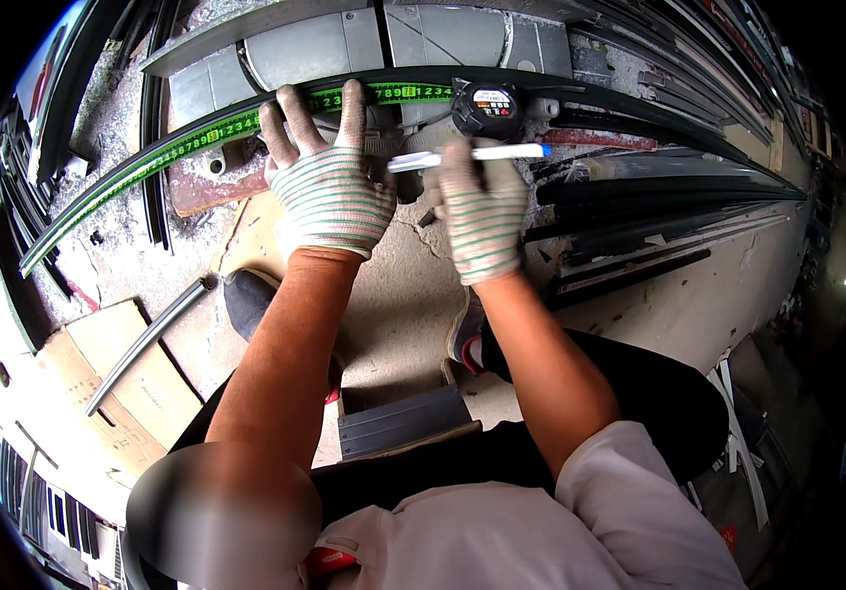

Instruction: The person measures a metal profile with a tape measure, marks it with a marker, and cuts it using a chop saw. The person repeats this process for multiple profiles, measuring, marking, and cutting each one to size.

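Observation:
A long black strip [612,95] runs across in front of me, bowed by the lens. Along its near edge lies a green tape measure blade [182,145], pulled out to the left from its black case [487,108]. My left hand [332,192], in a white glove with green stripes, has its fingers spread, with the fingertips resting on the blade and strip. In a matching glove, my right hand [483,211] grips a white marker pen [511,151] with a blue end, just below the case. The pen lies nearly level, its other end pointing toward my left hand.
Grey metal machine plates [315,47] lie behind the strip. Dark bars and profiles [629,202] are stacked at the right. On the left, a flattened cardboard box [147,369] carries a curved-looking grey tube [147,344]. A dark low stool [403,423] is between my legs.

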A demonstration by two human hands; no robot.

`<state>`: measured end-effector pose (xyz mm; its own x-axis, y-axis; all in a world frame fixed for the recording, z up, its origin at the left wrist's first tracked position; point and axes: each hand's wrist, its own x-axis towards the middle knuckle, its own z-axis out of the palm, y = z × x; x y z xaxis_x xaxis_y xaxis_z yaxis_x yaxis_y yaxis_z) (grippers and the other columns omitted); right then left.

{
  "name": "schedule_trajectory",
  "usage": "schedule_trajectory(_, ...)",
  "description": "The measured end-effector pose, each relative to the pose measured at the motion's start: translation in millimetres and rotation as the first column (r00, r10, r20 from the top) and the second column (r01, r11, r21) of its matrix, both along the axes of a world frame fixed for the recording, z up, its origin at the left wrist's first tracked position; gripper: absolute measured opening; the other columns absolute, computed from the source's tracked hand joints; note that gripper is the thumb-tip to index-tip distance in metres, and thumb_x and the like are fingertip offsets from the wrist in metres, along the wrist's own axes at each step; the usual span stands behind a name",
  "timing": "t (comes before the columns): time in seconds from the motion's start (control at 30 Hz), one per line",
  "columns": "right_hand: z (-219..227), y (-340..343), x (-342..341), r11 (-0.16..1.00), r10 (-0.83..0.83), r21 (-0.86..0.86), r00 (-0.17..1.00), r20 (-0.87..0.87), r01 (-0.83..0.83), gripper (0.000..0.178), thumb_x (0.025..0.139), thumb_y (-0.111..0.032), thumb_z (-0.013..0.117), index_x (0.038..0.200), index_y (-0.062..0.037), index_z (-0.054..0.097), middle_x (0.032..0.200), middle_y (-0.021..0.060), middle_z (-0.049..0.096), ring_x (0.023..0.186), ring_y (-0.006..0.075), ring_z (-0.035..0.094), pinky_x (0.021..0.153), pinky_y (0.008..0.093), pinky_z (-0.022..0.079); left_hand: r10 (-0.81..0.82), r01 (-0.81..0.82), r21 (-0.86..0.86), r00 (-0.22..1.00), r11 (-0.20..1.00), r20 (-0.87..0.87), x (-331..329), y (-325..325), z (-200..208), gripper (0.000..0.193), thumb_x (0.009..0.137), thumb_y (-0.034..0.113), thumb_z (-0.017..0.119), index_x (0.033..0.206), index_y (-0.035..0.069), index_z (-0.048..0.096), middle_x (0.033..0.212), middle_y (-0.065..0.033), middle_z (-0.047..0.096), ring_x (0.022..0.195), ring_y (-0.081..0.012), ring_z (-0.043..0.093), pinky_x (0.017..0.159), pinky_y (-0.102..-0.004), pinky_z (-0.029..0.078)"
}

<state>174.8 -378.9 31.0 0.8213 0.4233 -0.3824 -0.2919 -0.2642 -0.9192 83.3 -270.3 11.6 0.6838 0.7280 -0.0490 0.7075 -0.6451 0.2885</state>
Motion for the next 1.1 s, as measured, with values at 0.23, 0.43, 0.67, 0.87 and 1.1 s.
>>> schedule_trajectory(0.23, -56.1, -43.5, 12.5, 0.929, -0.335, -0.272, 0.887, -0.319, 0.253, 0.021, 0.094, -0.026, 0.071, 0.092, -0.0079, 0.062, 0.068, 0.0041, 0.065, 0.047, 0.0116, 0.056, 0.041, 0.0256, 0.041, -0.008, 0.008, 0.003, 1.000, 1.000, -0.019, 0.0, -0.1, 3.6, 0.090, 0.074, 0.030, 0.075, 0.155, 0.026, 0.036, 0.154, -0.0419, 0.019, 0.141, -0.0616, 0.016, 0.115, -0.0637, 0.023)
schedule_trajectory(0.43, -66.8, -44.2, 2.0, 0.893, -0.275, -0.450, 0.786, -0.553, -0.004, 0.023, 0.094, -0.028, 0.071, 0.092, -0.0063, 0.064, 0.078, 0.0056, 0.070, 0.060, 0.0136, 0.062, 0.055, 0.0300, 0.050, -0.005, 0.005, 0.009, 1.000, 1.000, -0.006, 0.4, 0.4, 2.3, 0.088, 0.074, 0.028, 0.075, 0.154, 0.027, 0.038, 0.153, -0.0408, 0.021, 0.140, -0.0617, 0.019, 0.110, -0.0658, 0.029)
schedule_trajectory(0.67, -32.0, -31.7, 30.9, 0.919, -0.127, -0.281, 0.881, 0.456, 0.278, 0.067, 0.089, -0.051, 0.072, 0.130, -0.0027, 0.052, 0.111, 0.0140, 0.062, 0.109, 0.0229, 0.059, 0.089, 0.0363, 0.050, 0.013, -0.013, -0.017, 1.000, 1.000, 0.004, -0.8, 1.8, 4.2, 0.086, 0.074, 0.029, 0.076, 0.152, 0.028, 0.040, 0.153, -0.0396, 0.022, 0.140, -0.0620, 0.020, 0.105, -0.0679, 0.033)
schedule_trajectory(0.87, -11.8, 1.4, 69.0, 0.807, 0.550, -0.583, 0.477, 0.685, -0.094, 0.073, 0.080, -0.054, 0.075, 0.136, -0.0125, 0.056, 0.132, 0.0223, 0.048, 0.120, 0.0383, 0.053, 0.101, 0.0512, 0.047, 0.016, -0.016, -0.019, 1.000, 1.000, 0.024, 1.3, 0.9, 8.7, 0.084, 0.075, 0.030, 0.076, 0.152, 0.027, 0.041, 0.154, -0.0392, 0.023, 0.140, -0.0621, 0.021, 0.105, -0.0668, 0.033)
schedule_trajectory(1.1, 4.0, 19.6, 77.9, 0.631, 0.750, -0.768, 0.338, 0.568, -0.110, 0.045, 0.078, -0.033, 0.076, 0.119, -0.0150, 0.068, 0.122, 0.0144, 0.059, 0.108, 0.0368, 0.058, 0.096, 0.0455, 0.050, -0.009, 0.009, 0.010, 1.000, 1.000, 0.029, -0.9, 4.7, 14.5, 0.080, 0.075, 0.027, 0.072, 0.150, 0.021, 0.044, 0.151, -0.0401, 0.027, 0.138, -0.0602, 0.026, 0.108, -0.0625, 0.034)
